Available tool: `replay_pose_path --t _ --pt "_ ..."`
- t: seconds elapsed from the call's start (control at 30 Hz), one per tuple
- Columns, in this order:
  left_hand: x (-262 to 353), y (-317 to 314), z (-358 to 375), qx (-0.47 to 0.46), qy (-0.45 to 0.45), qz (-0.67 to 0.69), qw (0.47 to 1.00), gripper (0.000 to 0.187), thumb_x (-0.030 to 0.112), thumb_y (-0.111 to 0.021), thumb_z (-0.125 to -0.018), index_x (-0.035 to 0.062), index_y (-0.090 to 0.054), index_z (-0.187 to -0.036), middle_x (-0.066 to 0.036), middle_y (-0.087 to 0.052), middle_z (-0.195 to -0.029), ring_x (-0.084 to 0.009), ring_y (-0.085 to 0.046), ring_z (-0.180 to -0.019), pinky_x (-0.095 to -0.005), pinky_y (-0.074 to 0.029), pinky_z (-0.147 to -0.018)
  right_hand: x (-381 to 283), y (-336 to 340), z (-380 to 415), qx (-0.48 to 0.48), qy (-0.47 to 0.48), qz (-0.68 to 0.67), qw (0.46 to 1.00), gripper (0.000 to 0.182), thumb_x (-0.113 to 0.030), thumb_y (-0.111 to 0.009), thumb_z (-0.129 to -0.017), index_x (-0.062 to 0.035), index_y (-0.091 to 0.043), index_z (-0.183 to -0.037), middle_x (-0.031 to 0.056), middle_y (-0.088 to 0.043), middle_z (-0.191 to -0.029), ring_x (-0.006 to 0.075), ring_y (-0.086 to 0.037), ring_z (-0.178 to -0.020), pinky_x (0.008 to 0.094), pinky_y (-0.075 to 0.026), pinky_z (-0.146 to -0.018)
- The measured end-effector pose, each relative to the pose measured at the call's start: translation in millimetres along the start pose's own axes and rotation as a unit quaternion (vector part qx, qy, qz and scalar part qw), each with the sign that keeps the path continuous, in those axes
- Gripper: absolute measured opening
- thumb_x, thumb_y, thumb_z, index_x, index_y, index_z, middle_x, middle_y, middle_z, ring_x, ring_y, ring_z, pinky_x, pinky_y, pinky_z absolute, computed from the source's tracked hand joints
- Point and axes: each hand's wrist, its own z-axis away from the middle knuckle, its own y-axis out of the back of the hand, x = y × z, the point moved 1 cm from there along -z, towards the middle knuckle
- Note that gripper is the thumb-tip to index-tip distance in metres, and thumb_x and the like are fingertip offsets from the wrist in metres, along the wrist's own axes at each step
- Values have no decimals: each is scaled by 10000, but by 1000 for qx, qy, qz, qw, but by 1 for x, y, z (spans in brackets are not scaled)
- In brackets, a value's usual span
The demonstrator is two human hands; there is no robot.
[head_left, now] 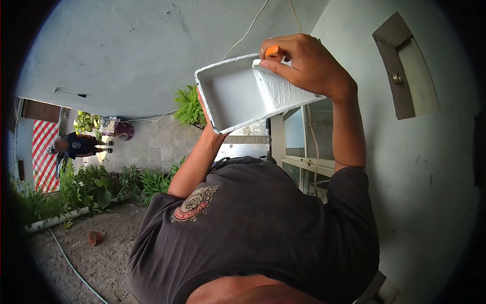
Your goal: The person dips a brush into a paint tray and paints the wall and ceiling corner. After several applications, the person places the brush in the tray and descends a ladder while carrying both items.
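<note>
A paint tray (238,93) with white-coated walls is held up in front of my chest, pale paint in its deep end and ribs on its sloped end. My left hand (213,136) grips the tray from below at its left end; most of the fingers are hidden behind it. Above the ribbed slope, my right hand (304,63) is closed around an orange-handled tool (274,52). A white part of this tool seems to show by the thumb, but its kind cannot be made out.
Grey-green walls (126,55) rise ahead and to the right, with a recessed opening (407,66) on the right. Cables hang near a glazed door (296,131). Left are plants (104,185), a hose (76,271) and another person (81,146) farther off.
</note>
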Motion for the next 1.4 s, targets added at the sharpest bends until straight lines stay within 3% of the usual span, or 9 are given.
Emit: replay_pose_path --t 0.1,0.27,0.83,1.0,1.07,1.1,1.17,1.23,1.4 --pt "-3 -7 -3 -20 -4 -4 1000 610 503 -310 -959 68 -407 -1375 -132 -473 -1368 -282 -527 -1212 -458 -454 -1018 -6 -3 10 -47 32 -33 998 215 -206 -672 -846 0 -620 -877 151 -603 -721 309 -550 -637 330 -475 -645" --pt "0 -19 -7 -48 -23 -13 999 673 558 -290 -941 69 -386 -1395 -142 -448 -1393 -301 -516 -1226 -478 -444 -1027 -15 4 6 49 -6 -165 985 133 -116 -648 -863 -4 -579 -838 69 -608 -694 135 -591 -662 278 -475 -672" --pt "1 -27 6 -122 -15 50 991 864 708 -215 -855 75 -308 -1436 -177 -408 -1396 -349 -460 -1284 -511 -416 -1053 -37 -61 -27 35 113 -157 981 199 -214 -618 -848 -41 -527 -813 125 -584 -633 317 -591 -574 389 -458 -573" --pt "2 -34 5 -98 -18 32 994 880 729 -223 -857 77 -287 -1444 -163 -402 -1404 -319 -433 -1311 -479 -406 -1069 -37 -59 -25 46 86 -179 979 148 -121 -633 -828 -8 -542 -797 113 -536 -600 237 -487 -521 333 -409 -541" --pt "0 -42 0 140 -77 -454 877 830 685 -264 -896 70 -268 -1452 -154 -380 -1429 -288 -428 -1317 -437 -413 -1069 -32 -64 -23 56 80 -183 978 141 -115 -630 -825 -9 -543 -792 110 -541 -599 248 -485 -516 332 -412 -542" --pt "-1 -40 0 105 -87 -470 872 774 630 -316 -929 65 -275 -1456 -153 -377 -1444 -272 -456 -1293 -402 -428 -1057 -28 -65 -22 64 79 -185 977 152 -123 -635 -831 -10 -543 -790 96 -537 -589 209 -500 -513 328 -409 -538" --pt "2 -22 0 -83 -32 -14 996 751 606 -352 -937 65 -294 -1455 -156 -413 -1428 -281 -475 -1274 -394 -440 -1046 -21 -57 -17 93 31 -216 971 170 -139 -639 -842 -9 -545 -785 60 -534 -581 144 -515 -505 304 -412 -523" --pt "-2 -32 3 -13 -64 -87 994 451 368 -387 -1000 72 -452 -1335 -99 -566 -1248 -225 -602 -1104 -385 -553 -897 -5 -53 -11 192 4 -301 934 170 -147 -641 -858 -22 -553 -786 13 -538 -598 80 -519 -512 244 -414 -484" --pt "12 42 -7 126 -105 -231 959 460 346 -357 -990 68 -436 -1347 -118 -525 -1333 -274 -533 -1192 -454 -454 -1023 45 -71 14 342 -168 -516 767 154 -140 -633 -892 -10 -554 -871 58 -602 -665 135 -615 -502 227 -505 -450"
